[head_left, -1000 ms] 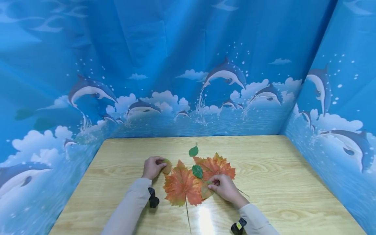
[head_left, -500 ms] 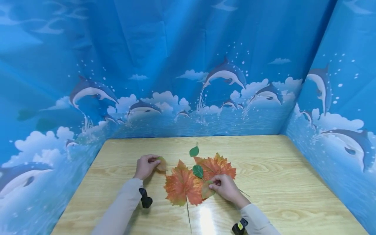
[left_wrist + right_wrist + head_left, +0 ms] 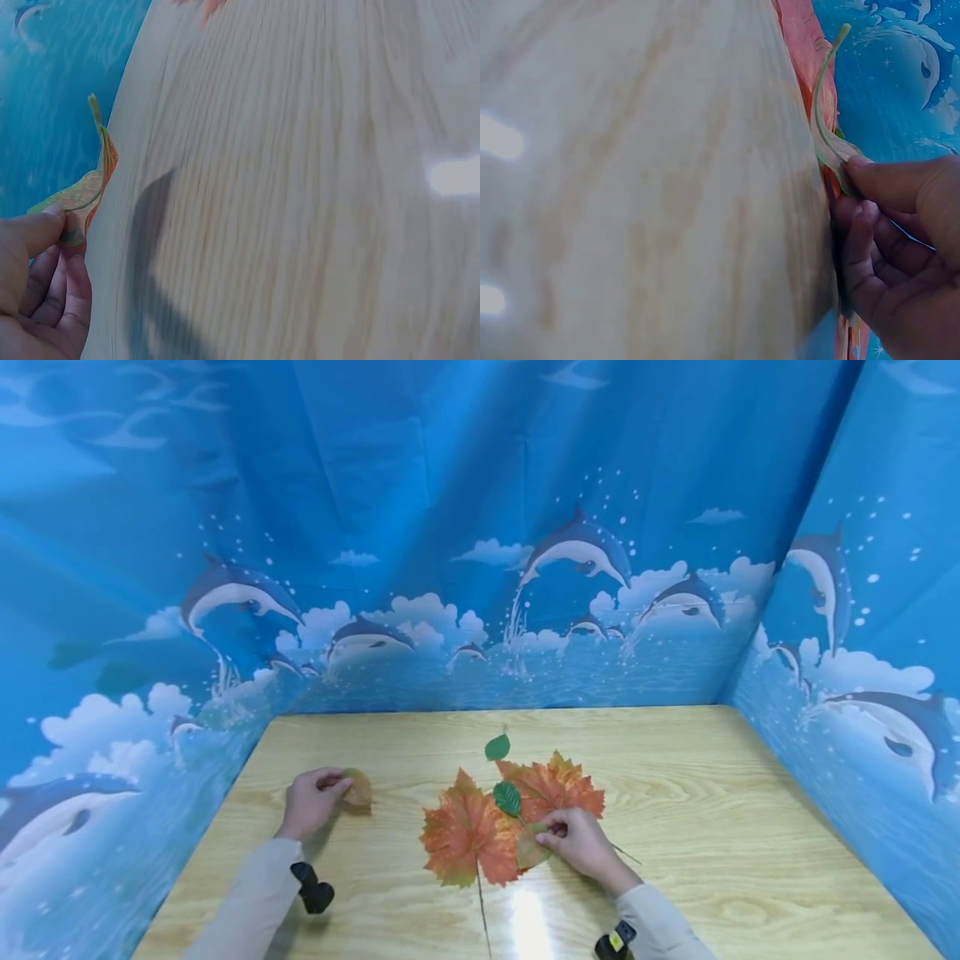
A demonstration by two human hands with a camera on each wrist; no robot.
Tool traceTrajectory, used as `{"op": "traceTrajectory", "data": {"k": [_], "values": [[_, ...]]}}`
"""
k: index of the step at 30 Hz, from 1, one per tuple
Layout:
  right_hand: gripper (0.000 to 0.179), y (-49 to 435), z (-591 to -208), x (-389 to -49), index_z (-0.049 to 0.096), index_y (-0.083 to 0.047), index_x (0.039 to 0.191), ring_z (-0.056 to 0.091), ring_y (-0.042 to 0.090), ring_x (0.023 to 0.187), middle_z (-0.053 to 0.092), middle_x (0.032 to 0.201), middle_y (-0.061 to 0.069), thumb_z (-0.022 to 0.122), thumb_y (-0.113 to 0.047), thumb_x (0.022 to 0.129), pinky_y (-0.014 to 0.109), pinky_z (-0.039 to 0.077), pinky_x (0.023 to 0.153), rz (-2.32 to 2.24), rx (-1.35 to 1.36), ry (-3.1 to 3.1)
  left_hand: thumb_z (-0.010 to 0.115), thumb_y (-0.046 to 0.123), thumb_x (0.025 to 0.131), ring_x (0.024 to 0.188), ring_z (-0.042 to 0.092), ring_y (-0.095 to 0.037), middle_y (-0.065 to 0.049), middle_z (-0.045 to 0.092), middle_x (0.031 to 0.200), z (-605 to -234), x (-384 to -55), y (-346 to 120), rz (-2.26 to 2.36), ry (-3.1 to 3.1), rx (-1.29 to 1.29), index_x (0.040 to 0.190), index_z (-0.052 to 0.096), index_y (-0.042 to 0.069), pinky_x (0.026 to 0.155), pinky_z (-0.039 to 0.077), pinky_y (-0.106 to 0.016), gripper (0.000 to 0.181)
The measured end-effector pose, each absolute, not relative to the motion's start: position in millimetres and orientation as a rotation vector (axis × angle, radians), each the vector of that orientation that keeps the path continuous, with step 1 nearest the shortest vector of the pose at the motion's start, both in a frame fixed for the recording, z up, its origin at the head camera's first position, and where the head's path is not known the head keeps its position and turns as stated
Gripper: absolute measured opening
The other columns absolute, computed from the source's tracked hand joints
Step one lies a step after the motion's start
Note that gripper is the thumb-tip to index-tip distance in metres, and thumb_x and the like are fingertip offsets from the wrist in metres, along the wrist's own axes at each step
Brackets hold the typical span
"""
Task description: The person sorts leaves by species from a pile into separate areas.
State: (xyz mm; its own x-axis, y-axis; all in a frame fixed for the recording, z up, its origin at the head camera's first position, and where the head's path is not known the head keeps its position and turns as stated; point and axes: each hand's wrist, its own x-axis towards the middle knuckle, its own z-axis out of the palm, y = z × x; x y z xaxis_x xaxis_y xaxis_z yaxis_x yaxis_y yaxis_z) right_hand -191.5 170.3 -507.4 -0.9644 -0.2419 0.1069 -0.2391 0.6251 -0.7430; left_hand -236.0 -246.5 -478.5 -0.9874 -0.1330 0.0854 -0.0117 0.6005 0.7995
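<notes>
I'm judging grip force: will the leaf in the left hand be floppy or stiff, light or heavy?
The leaf is probably light, looking thin. Its curled shape suggests it flexes, though the stem, jutting out unsupported, may be stiffer.

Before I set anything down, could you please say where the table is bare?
Bare table lies between the right orange leaf and the right edge, and between the left orange leaf and the leaf in the left hand. The middle is crowded: orange leaves, green leaves and the right hand.
</notes>
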Motion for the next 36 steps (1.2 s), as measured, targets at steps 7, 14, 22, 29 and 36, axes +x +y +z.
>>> {"op": "traceTrajectory", "data": {"k": [7,14,22,29,36], "values": [[0.008,170,-508,-191,0.072,-0.008,0.084,0.055,0.006,0.066,0.064,0.074,-0.004,0.077,-0.011,0.078,0.019,0.048,0.059,-1.289,-0.413,2.843,0.064,0.017,0.092,0.095,0.064,-0.03,-0.021,0.067,0.106,-480,-221,-271,-1.269,-2.693,0.225,0.116,0.064,-0.004,0.074,0.054,-0.03,0.032],[0.009,169,-509,-190,0.072,-0.008,0.085,0.056,0.006,0.067,0.064,0.074,-0.004,0.077,-0.012,0.079,0.019,0.049,0.06,-1.28,-0.409,2.839,0.067,0.02,0.091,0.089,0.064,-0.024,-0.02,0.067,0.103,-487,-204,-287,-1.216,-2.719,0.304,0.112,0.064,-0.005,0.073,0.053,-0.028,0.033],[0.01,170,-508,-191,0.072,-0.008,0.086,0.056,0.006,0.067,0.064,0.074,-0.004,0.077,-0.011,0.079,0.019,0.049,0.06,-1.279,-0.371,2.837,0.071,0.019,0.087,0.081,0.063,-0.014,-0.017,0.07,0.096,-496,-196,-294,-1.198,-2.7,0.312,0.105,0.068,-0.004,0.07,0.049,-0.025,0.029],[0.01,170,-506,-190,0.072,-0.007,0.086,0.056,0.008,0.068,0.064,0.075,-0.003,0.077,-0.01,0.078,0.019,0.048,0.06,-1.28,-0.369,2.839,0.071,0.019,0.088,0.094,0.065,-0.029,-0.017,0.071,0.103,-505,-196,-293,-1.183,-2.683,0.345,0.106,0.071,0.0,0.081,0.052,-0.036,0.027],[0.01,171,-505,-189,0.072,-0.006,0.086,0.056,0.009,0.068,0.064,0.075,-0.003,0.077,-0.01,0.078,0.019,0.048,0.059,-1.282,-0.371,2.837,0.07,0.021,0.089,0.102,0.063,-0.035,-0.02,0.069,0.107,-504,-193,-291,-1.219,-2.692,0.355,0.109,0.069,-0.001,0.088,0.049,-0.046,0.031]]}}
